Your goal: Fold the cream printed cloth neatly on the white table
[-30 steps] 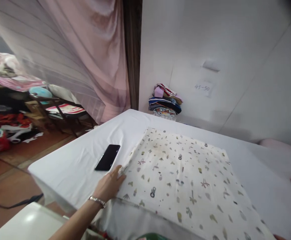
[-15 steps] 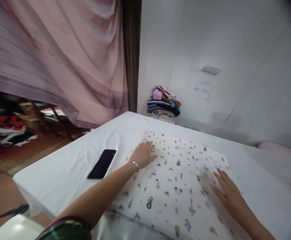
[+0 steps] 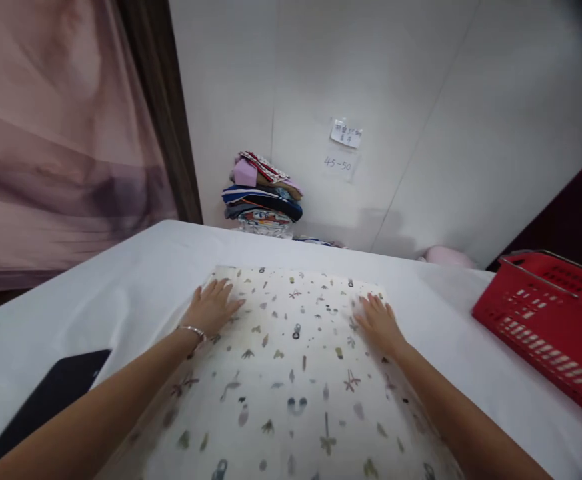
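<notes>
A cream cloth with small printed figures (image 3: pixel 295 373) lies flat on a table under a white sheet (image 3: pixel 135 267). My left hand (image 3: pixel 213 312) lies flat on the cloth near its far left corner, fingers stretched out, with a metal bracelet on the wrist. On the far right part of the cloth rests my right hand (image 3: pixel 378 320), palm down and fingers spread. Neither hand holds anything.
A black phone (image 3: pixel 45 400) lies on the sheet at the near left. A red plastic basket (image 3: pixel 551 320) stands at the right edge. Folded clothes (image 3: pixel 263 193) are stacked against the white wall behind. A pink curtain (image 3: pixel 55 133) hangs at the left.
Both hands have slid forward over the cloth to its far edge. The view has swung right: the red basket has come into sight and the phone has shifted to the near left.
</notes>
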`<control>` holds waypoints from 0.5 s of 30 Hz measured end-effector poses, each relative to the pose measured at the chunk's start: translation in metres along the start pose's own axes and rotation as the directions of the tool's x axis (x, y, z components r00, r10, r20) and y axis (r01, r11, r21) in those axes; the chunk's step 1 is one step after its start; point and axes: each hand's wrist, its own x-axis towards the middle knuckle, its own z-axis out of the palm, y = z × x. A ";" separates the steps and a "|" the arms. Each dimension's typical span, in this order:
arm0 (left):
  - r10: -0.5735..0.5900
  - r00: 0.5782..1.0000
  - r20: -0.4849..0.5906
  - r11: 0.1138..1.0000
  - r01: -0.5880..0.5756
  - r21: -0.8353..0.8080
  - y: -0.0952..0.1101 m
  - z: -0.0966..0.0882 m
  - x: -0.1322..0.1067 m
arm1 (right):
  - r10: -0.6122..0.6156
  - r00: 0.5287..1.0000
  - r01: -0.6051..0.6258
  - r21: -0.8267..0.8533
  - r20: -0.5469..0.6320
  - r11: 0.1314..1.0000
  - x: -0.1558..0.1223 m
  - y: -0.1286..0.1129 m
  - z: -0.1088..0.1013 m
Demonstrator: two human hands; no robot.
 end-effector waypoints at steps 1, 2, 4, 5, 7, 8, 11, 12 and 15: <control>0.045 0.999 -0.009 0.999 -0.045 0.009 0.005 0.000 0.013 | -0.045 0.999 0.045 0.043 -0.004 0.998 0.017 -0.003 -0.001; 0.071 0.997 -0.004 0.997 -0.071 0.015 0.009 0.000 0.026 | -0.067 0.998 0.066 0.095 0.003 0.993 0.034 -0.004 0.000; 0.037 0.999 0.031 0.999 -0.037 0.007 0.010 0.005 0.047 | -0.007 0.999 0.002 0.176 0.032 0.984 0.063 0.000 0.006; -0.010 0.999 0.053 1.000 0.010 -0.004 0.008 0.009 0.054 | 0.036 0.998 -0.045 0.201 0.047 0.979 0.074 0.003 0.011; -0.098 0.991 0.095 0.994 0.102 -0.036 0.000 0.018 0.063 | 0.103 0.993 -0.114 0.227 0.060 0.967 0.087 0.010 0.019; -0.119 0.987 0.104 0.991 0.125 -0.053 -0.004 0.023 0.064 | 0.113 0.992 -0.123 0.237 0.057 0.964 0.091 0.014 0.023; -0.110 0.989 0.097 0.990 0.117 -0.076 -0.014 0.031 0.066 | 0.145 0.989 -0.148 0.292 0.034 0.945 0.093 0.027 0.025; -0.109 0.989 0.099 0.990 0.117 -0.081 -0.016 0.031 0.066 | 0.175 0.984 -0.171 0.313 0.016 0.934 0.093 0.033 0.023; -0.132 0.988 0.078 0.985 0.139 -0.104 -0.017 0.026 0.069 | 0.337 0.941 -0.303 0.362 -0.034 0.882 0.093 0.058 0.011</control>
